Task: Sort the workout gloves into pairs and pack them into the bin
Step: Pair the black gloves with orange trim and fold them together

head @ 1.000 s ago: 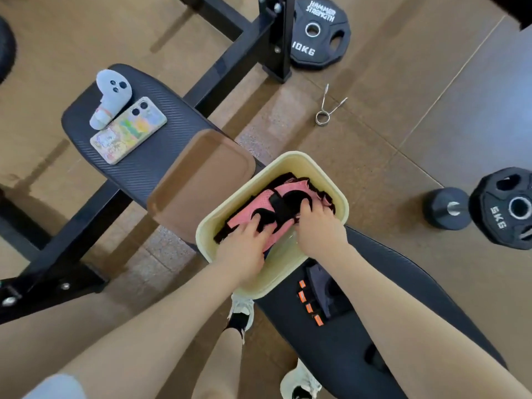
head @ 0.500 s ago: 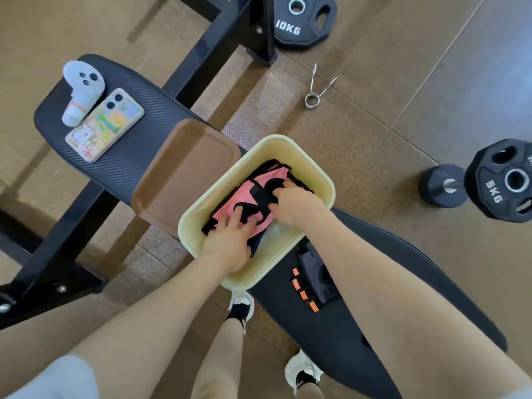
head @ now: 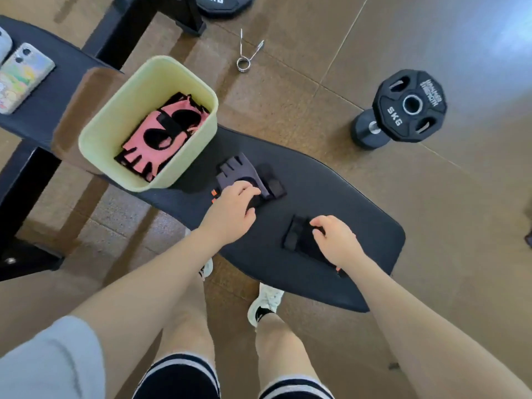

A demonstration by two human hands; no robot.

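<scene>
A pale yellow bin [head: 95, 139] stands on the black bench pad [head: 359, 226] and holds pink and black gloves [head: 161, 136]. Right of the bin lies a grey-purple glove [head: 241, 174] on top of a black glove with orange marks [head: 214, 194]. My left hand [head: 233, 210] is on that black glove, its fingers curled round the glove's edge beside the grey one. My right hand [head: 336, 240] curls its fingers on a second black glove [head: 299, 240] further right on the pad, with an orange spot showing at my wrist.
A brown lid [head: 74, 110] leans behind the bin. A phone [head: 20, 79] lies on the second bench pad at far left. On the floor are a 5 kg plate on a dumbbell [head: 408, 106], a spring collar [head: 247, 56] and a 10 kg plate [head: 221, 2]. My feet are under the bench.
Both hands have come out of the bin, leaving the pink gloves inside, and moved right onto the gloves on the bench pad. The view has shifted right.
</scene>
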